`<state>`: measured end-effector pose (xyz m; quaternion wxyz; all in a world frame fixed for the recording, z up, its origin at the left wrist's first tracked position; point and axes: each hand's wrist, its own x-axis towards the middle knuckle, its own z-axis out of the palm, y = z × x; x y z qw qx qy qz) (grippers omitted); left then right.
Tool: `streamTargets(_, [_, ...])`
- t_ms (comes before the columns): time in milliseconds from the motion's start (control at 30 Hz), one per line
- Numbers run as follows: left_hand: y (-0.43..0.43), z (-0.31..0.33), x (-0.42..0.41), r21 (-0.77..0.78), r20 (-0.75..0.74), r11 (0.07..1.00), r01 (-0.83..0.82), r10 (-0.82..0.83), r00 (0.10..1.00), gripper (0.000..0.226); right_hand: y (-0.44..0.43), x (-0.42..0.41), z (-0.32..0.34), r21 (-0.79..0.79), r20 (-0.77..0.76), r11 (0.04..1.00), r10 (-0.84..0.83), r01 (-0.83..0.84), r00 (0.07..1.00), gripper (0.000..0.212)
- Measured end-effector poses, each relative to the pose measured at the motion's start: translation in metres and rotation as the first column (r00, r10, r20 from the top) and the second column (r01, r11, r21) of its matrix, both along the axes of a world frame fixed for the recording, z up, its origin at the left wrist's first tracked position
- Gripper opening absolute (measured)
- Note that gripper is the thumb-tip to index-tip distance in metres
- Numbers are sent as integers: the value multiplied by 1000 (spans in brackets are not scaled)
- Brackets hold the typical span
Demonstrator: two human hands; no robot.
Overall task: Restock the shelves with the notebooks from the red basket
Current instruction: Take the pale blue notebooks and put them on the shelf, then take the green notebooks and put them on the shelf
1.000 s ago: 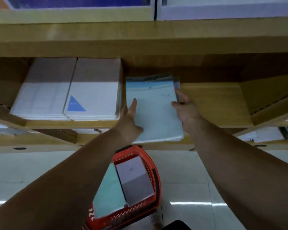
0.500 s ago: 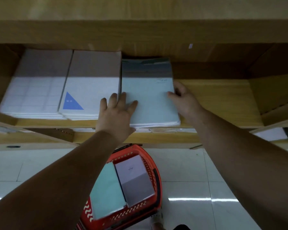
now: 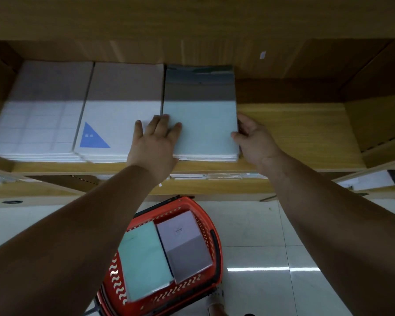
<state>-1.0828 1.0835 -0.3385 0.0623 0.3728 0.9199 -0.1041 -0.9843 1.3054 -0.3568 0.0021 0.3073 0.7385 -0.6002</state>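
**Notebooks squared up on the shelf, more waiting in the basket**

Notebooks in a pale green stack [image 3: 198,131] lie flat on the wooden shelf [image 3: 294,133], with their far half in shadow. The left hand [image 3: 154,142] rests palm down on the stack's near left corner. Its fingers [image 3: 162,120] are straight and slightly spread, and they lie across the seam to the neighbouring pile. The right hand [image 3: 253,140] is set against the green stack's right edge. Its fingers are loosely bent along the side and its thumb touches the rim of the top cover; it holds nothing.

Touching the green stack on its left is a white stack with a blue triangle [image 3: 121,124]. Left of that lies a white gridded stack [image 3: 39,124]. To the right of the green stack the shelf board is bare wood.

Below and nearer than the green stack, the red basket [image 3: 217,247] stands on the tiled floor [image 3: 260,236]. It holds a green notebook [image 3: 144,256] and a grey notebook [image 3: 183,242] side by side.
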Motion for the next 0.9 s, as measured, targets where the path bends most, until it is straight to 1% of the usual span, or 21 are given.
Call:
streamTargets(67, [2, -1, -1, 51, 39, 999, 7, -9, 999, 91, -1, -3, 5, 42, 11, 998, 55, -55, 998, 69])
streamTargets(133, [5, -2, -5, 107, 77, 994, 11, -19, 997, 90, -5, -11, 6, 77, 37, 993, 92, -95, 995, 85])
streamTargets(167, [6, -2, -7, 120, 88, 993, 13, -23, 996, 89, -6, -16, 7, 96, 57, 991, 91, -96, 994, 90])
streamTargets(200, [7, -3, -8, 128, 98, 992, 14, -27, 995, 89, -6, -20, 7, 102, 67, 991, 76, -83, 995, 90])
streamTargets(233, [8, -4, -8, 136, 108, 991, 15, -30, 994, 89, -4, -25, 8, 97, 66, 993, 62, -69, 996, 86])
streamTargets(333, [9, -8, -7, 165, 111, 986, 1, -19, 994, 87, 2, -35, 9, 84, 57, 994, 63, -67, 996, 64])
streamTargets(400, [10, -11, -4, 167, 109, 986, -26, 7, 994, 86, 6, -38, 7, 98, 60, 992, 78, -83, 995, 57])
streamTargets(567, [16, -3, -5, 138, 152, 989, -54, 33, 988, 89, 9, -48, 5, 274, 146, 950, 114, -151, 983, 54])
streamTargets(633, [17, 3, -5, 105, 139, 993, -53, 38, 990, 90, 0, -46, 3, 363, 129, 924, 80, -122, 988, 58])
streamTargets(667, [15, 6, -2, 112, 129, 992, -51, 36, 991, 90, -9, -38, 0, 423, 99, 902, 45, -83, 994, 62])
streamTargets(700, [10, 7, 2, 149, 120, 988, -46, 28, 992, 89, -20, -26, -2, 478, 49, 878, 0, -24, 999, 65])
streamTargets(767, [-14, 3, 18, 298, 100, 954, -39, 9, 995, 82, -49, 11, -8, 589, -109, 799, -71, 122, 991, 61])
streamTargets(800, [-33, -2, 29, 402, 74, 915, -32, 2, 997, 77, -66, 32, -12, 633, -185, 753, -77, 179, 980, 56])
streamTargets(833, [-54, -11, 41, 510, 33, 860, -22, 6, 999, 71, -85, 53, -18, 651, -239, 728, -72, 215, 968, 51])
streamTargets(867, [-77, -23, 55, 591, 3, 806, -33, 38, 999, 64, -104, 71, -27, 650, -259, 727, -63, 222, 964, 47])
streamTargets(900, [-101, -36, 70, 630, 6, 773, -73, 89, 996, 57, -122, 87, -38, 645, -233, 739, -52, 195, 971, 45])
